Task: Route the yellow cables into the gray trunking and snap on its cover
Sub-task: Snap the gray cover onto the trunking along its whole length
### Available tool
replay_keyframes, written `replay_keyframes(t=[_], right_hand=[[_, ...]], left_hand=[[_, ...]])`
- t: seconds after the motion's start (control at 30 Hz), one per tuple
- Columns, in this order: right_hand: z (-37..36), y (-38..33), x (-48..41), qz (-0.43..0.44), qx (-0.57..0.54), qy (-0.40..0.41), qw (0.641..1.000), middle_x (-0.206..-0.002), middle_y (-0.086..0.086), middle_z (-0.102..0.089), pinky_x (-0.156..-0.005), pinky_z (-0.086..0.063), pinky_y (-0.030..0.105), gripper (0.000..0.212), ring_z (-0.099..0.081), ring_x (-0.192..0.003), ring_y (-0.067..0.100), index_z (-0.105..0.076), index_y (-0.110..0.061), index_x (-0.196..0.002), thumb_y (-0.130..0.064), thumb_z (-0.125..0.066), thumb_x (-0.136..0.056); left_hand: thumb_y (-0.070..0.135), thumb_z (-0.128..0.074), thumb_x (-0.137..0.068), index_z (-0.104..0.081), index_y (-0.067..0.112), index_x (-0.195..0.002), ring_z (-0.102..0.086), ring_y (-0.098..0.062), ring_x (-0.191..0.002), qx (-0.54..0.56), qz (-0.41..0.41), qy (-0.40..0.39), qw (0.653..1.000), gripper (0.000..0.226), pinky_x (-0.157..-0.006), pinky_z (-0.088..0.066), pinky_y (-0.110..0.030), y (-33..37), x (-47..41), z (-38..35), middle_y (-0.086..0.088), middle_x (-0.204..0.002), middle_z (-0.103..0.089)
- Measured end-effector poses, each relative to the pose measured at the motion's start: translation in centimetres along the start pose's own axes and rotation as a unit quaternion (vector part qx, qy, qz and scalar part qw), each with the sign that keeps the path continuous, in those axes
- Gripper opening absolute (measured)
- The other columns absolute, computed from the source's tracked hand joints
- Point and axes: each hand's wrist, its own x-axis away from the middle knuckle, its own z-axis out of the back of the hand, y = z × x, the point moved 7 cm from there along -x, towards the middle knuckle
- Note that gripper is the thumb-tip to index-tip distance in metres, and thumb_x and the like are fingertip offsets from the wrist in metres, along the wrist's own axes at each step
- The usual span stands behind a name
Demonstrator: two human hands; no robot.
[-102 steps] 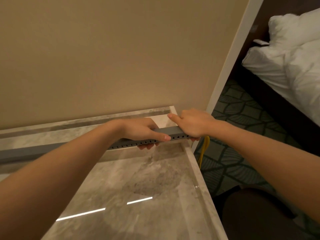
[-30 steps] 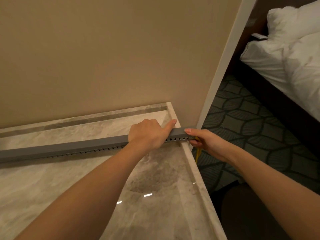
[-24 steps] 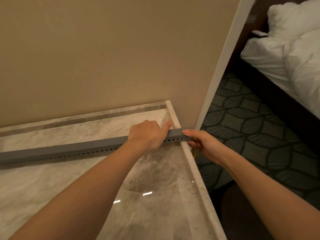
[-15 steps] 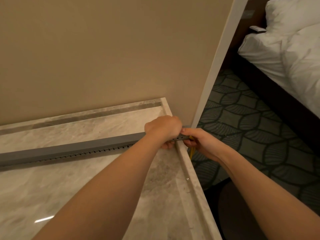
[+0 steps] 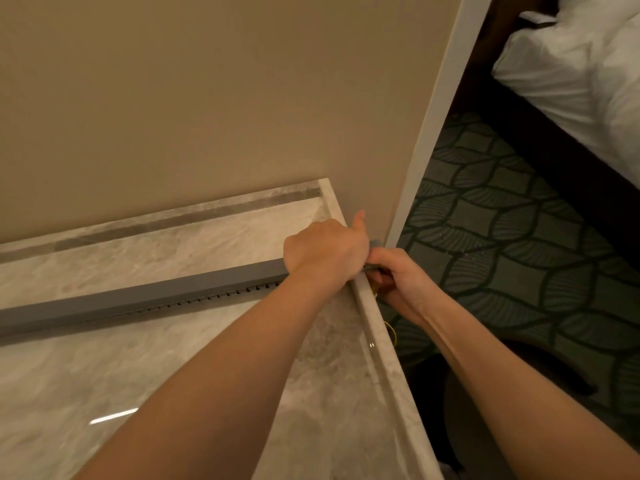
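Note:
The long gray trunking (image 5: 145,299) lies across the marble counter (image 5: 166,368), its cover on top and a row of slots along its near side. My left hand (image 5: 325,252) is closed over its right end at the counter's edge, one finger sticking up. My right hand (image 5: 398,278) grips the very tip of the trunking just beyond the edge, from the side and below. A short piece of yellow cable (image 5: 392,332) hangs down under my right wrist. The rest of the cables is hidden.
A beige wall (image 5: 207,98) rises right behind the counter, ending in a white corner trim (image 5: 436,116). To the right the floor drops to patterned green carpet (image 5: 502,237), with a bed in white linen (image 5: 581,74) beyond. A dark rounded seat (image 5: 485,410) sits below the counter's edge.
My left hand slid right along the trunking to its end. My right hand dropped from on top of the end to beside and under it. The view shifted slightly.

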Motion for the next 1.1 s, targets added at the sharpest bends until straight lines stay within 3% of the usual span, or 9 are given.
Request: replay_keyframes(t=[0.1,0.27,0.47,0.67,0.73,0.8,0.9,1.0,1.1], right_hand=[[0.0,-0.2,0.0,0.024,-0.006,0.015,1.000,-0.037,-0.007,-0.030,-0.053,-0.025,0.026,0.054,-0.026,-0.042,0.006,-0.049,-0.021,-0.032,-0.005,-0.050,-0.084],[0.2,0.5,-0.1,0.063,-0.015,0.003,0.998,-0.039,-0.006,-0.030,-0.050,-0.027,0.022,0.032,-0.026,-0.044,0.007,-0.047,-0.021,-0.033,-0.026,-0.066,-0.059],[0.0,0.1,-0.5,0.089,0.052,-0.040,0.994,-0.039,-0.007,-0.031,-0.051,-0.026,0.024,0.035,-0.026,-0.045,0.008,-0.047,-0.024,-0.034,-0.037,-0.058,-0.063],[-0.2,-0.9,-0.4,0.013,0.168,-0.119,0.978,-0.045,-0.006,-0.041,-0.055,-0.030,0.024,0.033,-0.035,-0.048,0.009,-0.050,-0.024,-0.046,-0.041,-0.059,-0.073],[-0.1,-1.5,0.0,-0.023,0.198,-0.135,0.970,-0.051,-0.006,-0.049,-0.057,-0.034,0.021,0.029,-0.041,-0.053,0.008,-0.057,-0.019,-0.058,-0.043,-0.064,-0.075],[0.1,-2.0,0.1,-0.064,0.246,-0.139,0.957,-0.063,-0.001,-0.056,-0.064,-0.043,0.023,0.034,-0.049,-0.061,0.011,-0.063,-0.015,-0.073,-0.047,-0.056,-0.079],[0.4,-3.7,0.0,-0.070,0.372,-0.074,0.923,-0.090,0.008,-0.064,-0.083,-0.048,0.034,0.048,-0.059,-0.084,0.020,-0.065,-0.011,-0.098,-0.053,-0.043,-0.091],[-1.8,-7.9,0.1,0.115,0.562,0.060,0.817,-0.080,0.000,-0.058,-0.060,-0.038,0.027,0.038,-0.054,-0.076,0.016,-0.059,-0.016,-0.086,-0.046,-0.039,-0.096],[-6.3,-9.3,0.3,0.221,0.636,0.051,0.737,-0.073,0.000,-0.052,-0.060,-0.035,0.031,0.036,-0.050,-0.071,0.018,-0.054,-0.017,-0.072,-0.038,-0.040,-0.097]], left_hand=[[0.050,-0.011,-0.097,-0.063,0.014,-0.106,-0.049,-0.023,-0.071,0.001,-0.003,0.008,1.000,0.064,-0.072,-0.033,-0.035,0.1,0.0,0.1,-0.005,-0.078,-0.055],[0.050,-0.013,-0.097,-0.062,0.008,-0.097,-0.052,-0.028,-0.079,-0.012,-0.021,0.047,0.999,0.065,-0.075,-0.033,-0.036,0.0,0.6,0.1,-0.012,-0.098,-0.064],[0.051,-0.014,-0.097,-0.048,0.012,-0.075,-0.051,-0.024,-0.073,-0.003,-0.013,0.022,1.000,0.056,-0.074,-0.036,-0.035,0.0,0.1,0.0,-0.004,-0.074,-0.052],[0.053,-0.011,-0.096,-0.063,0.008,-0.068,-0.062,-0.023,-0.054,0.053,0.001,-0.103,0.993,0.075,-0.076,-0.051,-0.034,-0.8,-0.6,-0.9,-0.007,-0.057,-0.064],[0.050,-0.011,-0.099,-0.066,0.003,-0.082,-0.062,-0.025,-0.061,0.061,-0.038,-0.134,0.988,0.074,-0.072,-0.051,-0.032,-0.6,-0.6,-0.6,-0.012,-0.066,-0.064],[0.047,-0.016,-0.100,-0.065,0.004,-0.095,-0.059,-0.030,-0.082,0.029,-0.082,-0.118,0.989,0.065,-0.075,-0.044,-0.032,-0.8,-0.7,0.5,-0.019,-0.092,-0.063],[0.054,-0.023,-0.097,-0.050,0.013,-0.063,-0.051,-0.027,-0.078,-0.045,-0.107,-0.092,0.989,0.059,-0.073,-0.040,-0.034,-3.0,-0.4,2.0,-0.011,-0.083,-0.057],[0.058,-0.016,-0.095,-0.044,0.017,-0.065,-0.048,-0.026,-0.078,-0.129,-0.084,-0.099,0.983,0.058,-0.077,-0.041,-0.035,-6.0,0.0,3.0,-0.006,-0.080,-0.049],[0.058,-0.011,-0.095,-0.042,0.018,-0.061,-0.048,-0.025,-0.075,-0.149,-0.069,-0.079,0.983,0.061,-0.076,-0.041,-0.035,-7.7,0.3,3.4,-0.004,-0.072,-0.047]])
